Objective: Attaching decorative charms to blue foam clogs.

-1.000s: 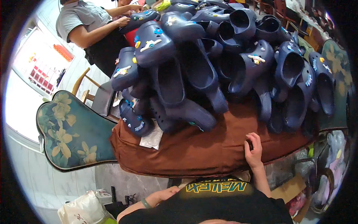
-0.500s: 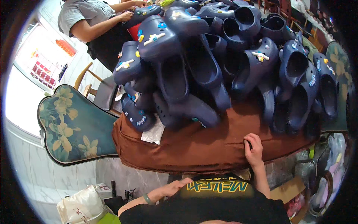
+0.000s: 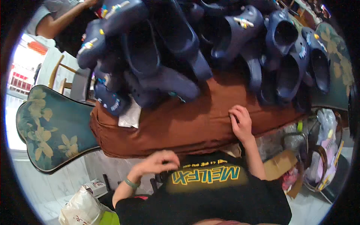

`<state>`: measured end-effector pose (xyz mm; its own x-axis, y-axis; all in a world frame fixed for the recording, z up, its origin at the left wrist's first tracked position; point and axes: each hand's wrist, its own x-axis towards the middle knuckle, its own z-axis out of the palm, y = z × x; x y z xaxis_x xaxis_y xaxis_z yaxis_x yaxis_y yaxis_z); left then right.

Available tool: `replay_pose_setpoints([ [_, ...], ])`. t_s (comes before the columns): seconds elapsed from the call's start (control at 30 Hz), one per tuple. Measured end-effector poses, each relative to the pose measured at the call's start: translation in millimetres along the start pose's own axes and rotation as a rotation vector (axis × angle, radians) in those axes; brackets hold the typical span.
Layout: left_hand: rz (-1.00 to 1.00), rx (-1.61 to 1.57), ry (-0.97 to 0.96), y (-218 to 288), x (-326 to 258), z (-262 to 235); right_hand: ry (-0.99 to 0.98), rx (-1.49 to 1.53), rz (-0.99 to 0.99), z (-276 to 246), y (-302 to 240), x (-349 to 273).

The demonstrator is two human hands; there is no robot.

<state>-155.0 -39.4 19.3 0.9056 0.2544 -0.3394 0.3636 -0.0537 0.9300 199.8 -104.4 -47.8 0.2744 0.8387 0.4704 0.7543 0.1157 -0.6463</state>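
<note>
My right hand (image 3: 242,120) rests at the near part of the brown cloth (image 3: 210,123) on the table, fingers loosely bent, thumb apart, nothing in it. Just off the table's front edge, in front of my black shirt, my left hand (image 3: 163,162) hovers with bent fingers and a gap beside the thumb; I see nothing held. Beyond the hands lies a big heap of navy clogs with small coloured charms. The nearest clog (image 3: 172,84) lies on its side, and another clog (image 3: 289,77) stands tilted at the right. A white packet (image 3: 129,114) pokes out from under the heap.
Flower-patterned chair backs stand at the left (image 3: 52,131) and right (image 3: 332,63). Across the table at the far left is another person's arm (image 3: 69,18). Bags (image 3: 80,206) sit on the floor at left, and a cardboard box (image 3: 279,165) and plastic wrapping at right.
My left hand has risen from my shirt toward the table edge. My right hand stays on the cloth. The whole view has shifted, so the heap appears higher and further left.
</note>
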Motion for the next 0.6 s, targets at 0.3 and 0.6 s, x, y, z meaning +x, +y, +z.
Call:
replay_pose_setpoints([
  [0.3, 0.935, 1.244, 1.033, 185, 102, -125, 0.014, -0.017, -0.049, 6, 6, 5],
  [0.6, -0.192, 1.816, 1.044, 290, 205, -240, 0.001, -0.011, -0.038, -1, 4, 8],
])
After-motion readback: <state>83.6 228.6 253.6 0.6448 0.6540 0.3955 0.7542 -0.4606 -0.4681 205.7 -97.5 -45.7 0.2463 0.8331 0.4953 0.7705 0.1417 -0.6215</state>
